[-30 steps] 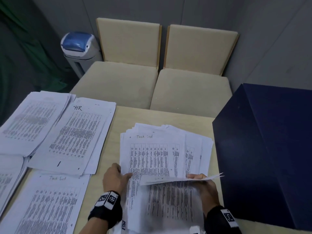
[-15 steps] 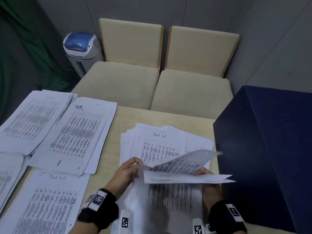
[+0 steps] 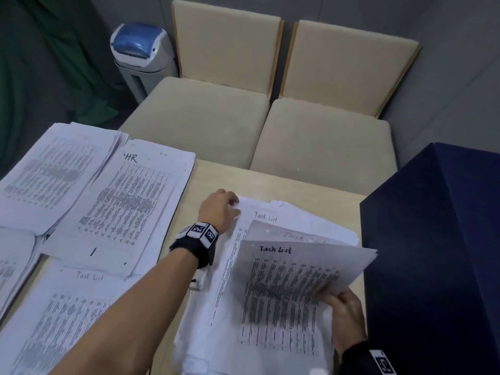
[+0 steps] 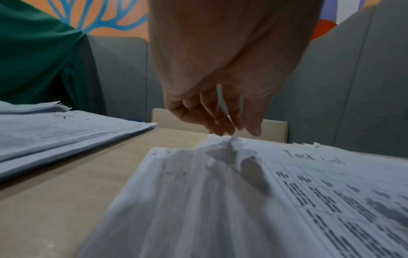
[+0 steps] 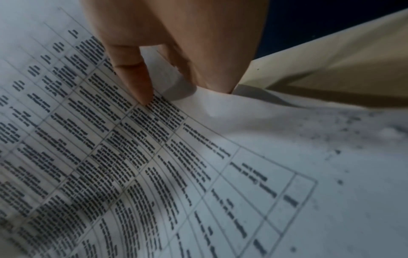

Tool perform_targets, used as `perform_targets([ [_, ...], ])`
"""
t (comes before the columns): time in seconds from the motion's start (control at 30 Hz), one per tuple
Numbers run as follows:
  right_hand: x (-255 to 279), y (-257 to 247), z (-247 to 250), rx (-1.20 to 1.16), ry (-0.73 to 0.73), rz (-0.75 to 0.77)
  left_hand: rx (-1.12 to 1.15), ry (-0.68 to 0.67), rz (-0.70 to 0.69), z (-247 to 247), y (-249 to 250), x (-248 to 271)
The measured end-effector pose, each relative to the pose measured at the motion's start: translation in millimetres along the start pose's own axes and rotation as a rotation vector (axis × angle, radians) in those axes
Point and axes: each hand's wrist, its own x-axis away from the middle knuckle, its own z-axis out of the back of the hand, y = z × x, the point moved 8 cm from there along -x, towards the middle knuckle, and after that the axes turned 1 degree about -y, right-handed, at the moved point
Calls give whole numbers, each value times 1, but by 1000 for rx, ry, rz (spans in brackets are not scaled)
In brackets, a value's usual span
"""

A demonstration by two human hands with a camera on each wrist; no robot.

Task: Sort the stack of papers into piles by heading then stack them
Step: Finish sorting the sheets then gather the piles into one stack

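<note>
The unsorted stack (image 3: 297, 215) lies fanned at the table's middle right; its top flat sheet is headed "Task List" (image 4: 309, 192). My right hand (image 3: 332, 299) pinches the right edge of a few lifted "Task List" sheets (image 3: 292, 280), tilted up off the stack; the right wrist view has the thumb on their printed face (image 5: 154, 157) and the fingers underneath. My left hand (image 3: 235, 207) reaches over to the stack's far-left corner, fingers loose, tips touching the paper edge (image 4: 232, 139). Sorted piles lie left: "HR" (image 3: 130, 207) and "Task List" (image 3: 67, 315).
Two more paper piles sit at the far left (image 3: 51, 174) and the left edge (image 3: 13, 266). A tall dark blue box (image 3: 438, 239) stands against the table's right side. Two beige chairs (image 3: 270, 125) and a bin (image 3: 140, 50) stand beyond the table (image 3: 270, 182).
My left hand let go of the sheets' near-left part and moved forward to the stack's far-left corner. My right hand has tilted the lifted sheets up, so their heading now faces me.
</note>
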Motion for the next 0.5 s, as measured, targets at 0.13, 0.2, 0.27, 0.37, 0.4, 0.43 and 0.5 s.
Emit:
perform_targets([
  [0.13, -1, 11, -3, -11, 17, -63, 250, -5, 13, -5, -1, 1],
  [0.2, -2, 15, -6, 29, 7, -61, 201, -33, 38, -7, -4, -3],
  [0.27, 1, 5, -12, 46, -29, -31, 116, -60, 53, -7, -8, -8],
  [0.37, 6, -5, -18, 12, -62, 20, 102, -49, 69, -3, -10, -9],
  [0.4, 6, -4, -17, -5, -56, 16, 118, -30, 53, 0, -7, -7],
  [0.43, 5, 1, -17, -31, -66, 3, 148, -13, 27, 3, -3, -4],
  [0.5, 0, 6, -17, -61, -59, -44, 311, -16, -28, 9, 7, 6],
])
